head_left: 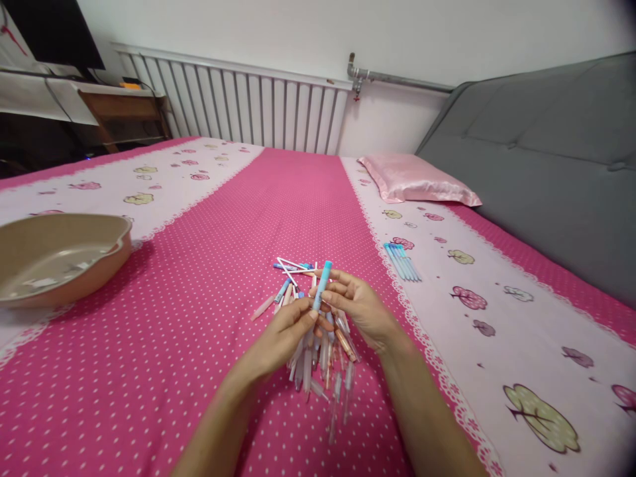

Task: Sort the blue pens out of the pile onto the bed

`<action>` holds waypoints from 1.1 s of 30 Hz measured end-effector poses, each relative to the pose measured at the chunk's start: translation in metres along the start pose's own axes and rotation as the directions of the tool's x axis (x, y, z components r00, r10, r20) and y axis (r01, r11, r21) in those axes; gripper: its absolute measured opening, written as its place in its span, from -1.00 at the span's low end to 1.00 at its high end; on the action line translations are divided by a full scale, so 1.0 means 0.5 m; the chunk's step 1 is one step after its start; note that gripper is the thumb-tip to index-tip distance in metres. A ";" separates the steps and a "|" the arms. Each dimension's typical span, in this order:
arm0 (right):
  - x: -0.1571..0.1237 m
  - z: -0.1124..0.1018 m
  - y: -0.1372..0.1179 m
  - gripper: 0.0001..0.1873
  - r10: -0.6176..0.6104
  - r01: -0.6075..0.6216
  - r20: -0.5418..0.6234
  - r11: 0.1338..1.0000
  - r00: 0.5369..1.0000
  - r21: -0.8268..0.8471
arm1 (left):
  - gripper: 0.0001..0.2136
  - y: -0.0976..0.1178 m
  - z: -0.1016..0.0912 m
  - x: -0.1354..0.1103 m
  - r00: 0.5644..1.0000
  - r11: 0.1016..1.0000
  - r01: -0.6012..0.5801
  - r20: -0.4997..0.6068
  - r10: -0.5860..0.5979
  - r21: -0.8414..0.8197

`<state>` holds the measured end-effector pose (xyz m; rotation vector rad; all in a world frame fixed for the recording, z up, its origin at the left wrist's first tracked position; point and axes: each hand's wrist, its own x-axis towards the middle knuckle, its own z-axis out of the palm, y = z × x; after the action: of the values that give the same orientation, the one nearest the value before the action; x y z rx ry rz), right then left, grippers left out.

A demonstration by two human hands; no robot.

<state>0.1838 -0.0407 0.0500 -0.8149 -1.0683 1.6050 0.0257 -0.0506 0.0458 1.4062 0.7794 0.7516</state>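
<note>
A light-blue pen (322, 281) with a brighter blue end stands nearly upright between my two hands, above a loose pile of pens (307, 361). My left hand (293, 324) pinches its lower end between thumb and fingers. Higher up, my right hand (352, 301) grips the same pen from the right side. Below and around both hands lie several pens, mostly clear, white and pink, with a few blue ones and thin white sticks (288, 270) at the far side. Part of the pile is hidden by my hands.
Several blue pens (402, 262) lie side by side on the pale strip of the bedspread (298, 199), right of my hands. A beige-pink basin (106, 271) with some pieces inside sits at the left. Farther back are a pink pillow (417, 179), grey headboard (541, 146) and radiator (238, 99).
</note>
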 end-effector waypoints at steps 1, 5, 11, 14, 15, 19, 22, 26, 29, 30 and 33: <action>0.000 -0.001 0.000 -0.58 -0.002 0.002 -0.005 1.000 1.000 -0.008 | -0.73 -0.002 0.000 0.000 1.000 1.000 -0.001 0.002 0.001 -0.001; -0.002 -0.004 0.000 -0.56 0.011 -0.012 -0.022 0.998 1.000 -0.064 | -0.73 -0.003 0.000 -0.001 1.000 1.000 -0.015 0.000 0.015 0.018; -0.002 -0.007 0.001 -0.53 -0.004 0.000 -0.034 0.994 0.999 -0.109 | -0.72 0.000 0.005 -0.001 0.999 0.999 -0.028 0.018 0.027 0.038; -0.001 -0.007 0.004 -0.54 -0.027 0.023 -0.024 0.990 0.999 -0.140 | -0.72 0.002 0.007 -0.001 0.999 0.999 -0.038 0.029 0.037 0.037; -0.001 -0.006 0.005 -0.54 -0.031 0.028 -0.022 0.989 0.999 -0.144 | -0.72 0.003 0.008 -0.002 0.999 0.999 -0.039 0.032 0.038 0.035; -0.003 0.001 0.001 -0.53 -0.004 0.004 -0.003 0.993 1.000 -0.119 | -0.73 0.009 0.010 -0.003 0.998 0.999 -0.049 0.043 0.048 0.022; -0.005 0.006 -0.005 -0.56 0.019 -0.017 0.045 0.999 0.999 -0.042 | -0.75 0.014 0.010 -0.004 0.999 0.999 -0.038 0.031 0.039 -0.019; -0.007 0.007 -0.009 -0.55 0.026 -0.035 0.142 0.998 0.989 0.058 | -0.77 0.014 0.008 -0.006 0.999 0.996 -0.033 0.024 0.035 -0.077; -0.007 0.004 -0.008 -0.55 0.012 -0.023 0.179 0.998 0.984 0.057 | -0.76 0.011 0.006 -0.006 0.999 0.998 -0.021 0.024 0.023 -0.066; -0.007 0.004 -0.007 -0.54 0.013 -0.023 0.184 0.998 0.983 0.050 | -0.76 0.009 0.005 -0.006 1.000 0.998 -0.015 0.025 0.016 -0.056; -0.007 0.003 -0.007 -0.54 0.020 -0.025 0.176 0.999 0.984 0.027 | -0.75 0.005 0.003 -0.005 1.000 0.999 0.000 0.031 0.001 -0.038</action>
<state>0.1848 -0.0438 0.0537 -0.6775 -1.1602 1.7322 0.0256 -0.0535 0.0483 1.3811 0.7378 0.7399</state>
